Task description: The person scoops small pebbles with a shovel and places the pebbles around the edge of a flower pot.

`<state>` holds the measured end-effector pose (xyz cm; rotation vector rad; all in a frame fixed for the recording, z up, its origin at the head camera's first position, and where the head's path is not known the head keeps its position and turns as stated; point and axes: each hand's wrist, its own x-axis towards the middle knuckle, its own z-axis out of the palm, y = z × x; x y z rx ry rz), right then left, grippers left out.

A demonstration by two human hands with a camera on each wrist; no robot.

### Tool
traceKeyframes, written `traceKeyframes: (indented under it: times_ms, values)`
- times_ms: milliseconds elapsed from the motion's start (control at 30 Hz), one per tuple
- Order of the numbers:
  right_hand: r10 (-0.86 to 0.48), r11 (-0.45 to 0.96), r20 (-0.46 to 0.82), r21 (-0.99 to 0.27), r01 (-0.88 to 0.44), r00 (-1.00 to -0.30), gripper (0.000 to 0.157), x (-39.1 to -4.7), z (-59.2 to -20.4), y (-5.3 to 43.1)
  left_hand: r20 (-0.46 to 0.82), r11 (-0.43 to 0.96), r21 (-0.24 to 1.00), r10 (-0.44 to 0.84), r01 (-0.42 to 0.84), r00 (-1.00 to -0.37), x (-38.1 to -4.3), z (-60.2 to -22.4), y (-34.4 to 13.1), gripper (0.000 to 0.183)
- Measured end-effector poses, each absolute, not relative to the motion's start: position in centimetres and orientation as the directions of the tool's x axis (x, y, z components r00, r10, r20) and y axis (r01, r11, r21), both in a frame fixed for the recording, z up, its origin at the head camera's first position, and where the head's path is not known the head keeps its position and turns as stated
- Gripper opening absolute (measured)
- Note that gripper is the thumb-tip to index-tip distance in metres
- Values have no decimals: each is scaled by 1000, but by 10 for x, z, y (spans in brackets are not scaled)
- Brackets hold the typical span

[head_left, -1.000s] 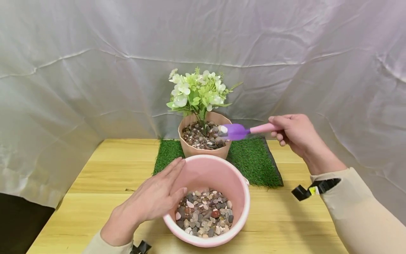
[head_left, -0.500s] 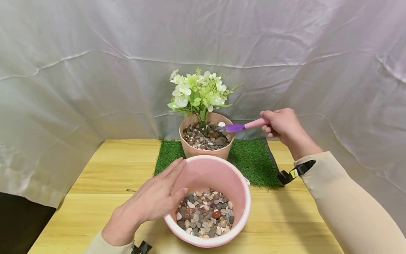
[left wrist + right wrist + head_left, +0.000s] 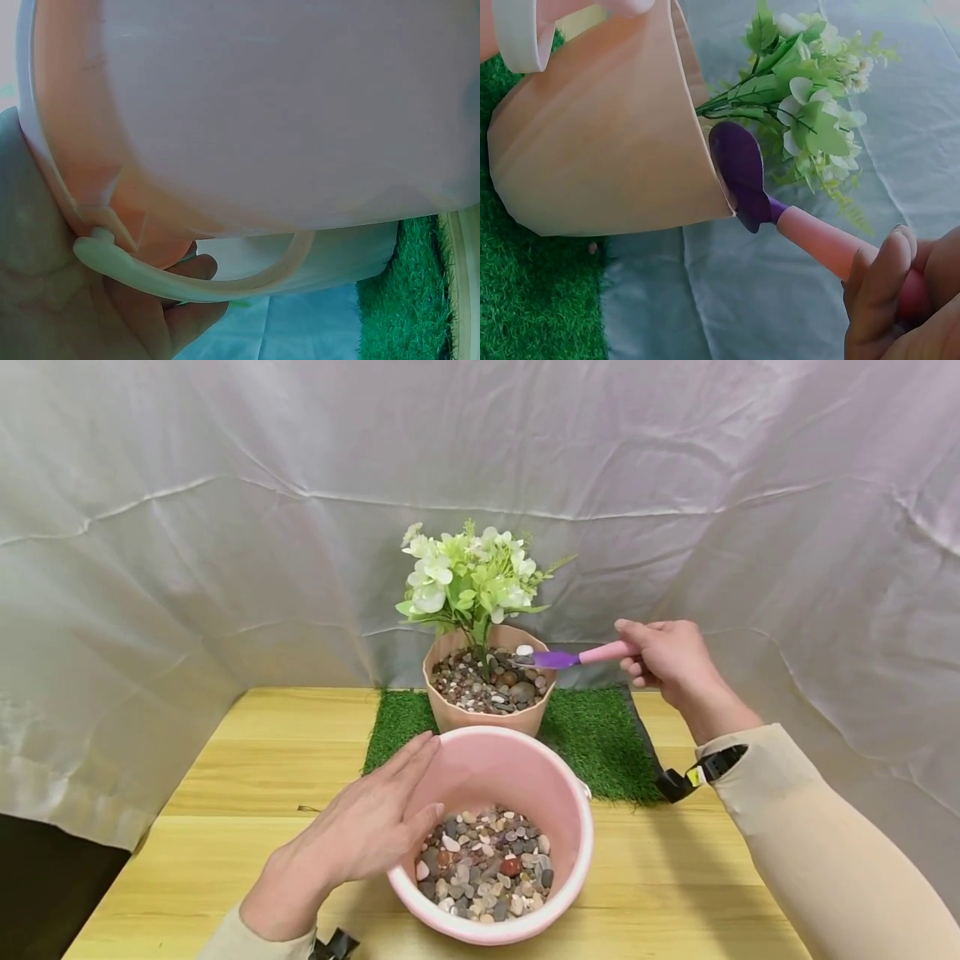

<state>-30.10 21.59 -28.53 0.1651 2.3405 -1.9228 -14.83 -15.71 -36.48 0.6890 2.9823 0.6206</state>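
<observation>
My right hand (image 3: 670,656) grips the pink handle of a small trowel (image 3: 557,660), its fingers curled round it. The purple blade reaches over the right rim of a peach flowerpot (image 3: 487,720); the right wrist view shows the blade (image 3: 737,169) right at that rim. A white pebble (image 3: 524,651) shows by the blade's tip. White flowers with green leaves (image 3: 471,578) stand in the pebble-filled pot. In front is a pink bucket (image 3: 495,760) part filled with mixed pebbles (image 3: 487,868). My left hand (image 3: 352,827) rests along its left rim, fingers extended, thumb over the inside.
The pot stands on a green grass mat (image 3: 600,752) on a wooden table (image 3: 285,752). A grey-white cloth (image 3: 225,568) hangs close behind. The bucket's pale handle (image 3: 187,285) hangs on the outside, beside my left fingers.
My right hand has moved left, carrying the trowel farther over the pot, and the blade has turned flatter in view. Over the last half second it has hardly moved. The left hand stays put.
</observation>
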Motion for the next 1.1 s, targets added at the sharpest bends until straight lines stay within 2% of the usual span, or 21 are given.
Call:
traceKeyframes:
  times_ms: [200, 467, 800, 967, 1100]
  values:
    - [-74, 176, -160, -974, 145, -984, 57, -297, -288, 218, 65, 824, 383, 427, 417, -902, -148, -365, -157, 78]
    - [-171, 100, -207, -976, 192, -963, 37, -293, -287, 221, 68, 824, 386, 423, 415, -904, -148, -365, -158, 78]
    - [-132, 153, -154, -979, 133, -979, 47, -292, -286, 216, 72, 821, 389, 425, 417, -903, -148, -366, -158, 77]
    - [-74, 141, -159, -979, 148, -984, 45, -292, -287, 218, 74, 820, 388, 427, 420, -901, -149, -366, -158, 77]
    - [-84, 114, -176, -979, 166, -981, 54, -292, -288, 219, 74, 821, 384, 429, 422, -900, -149, -366, -158, 78]
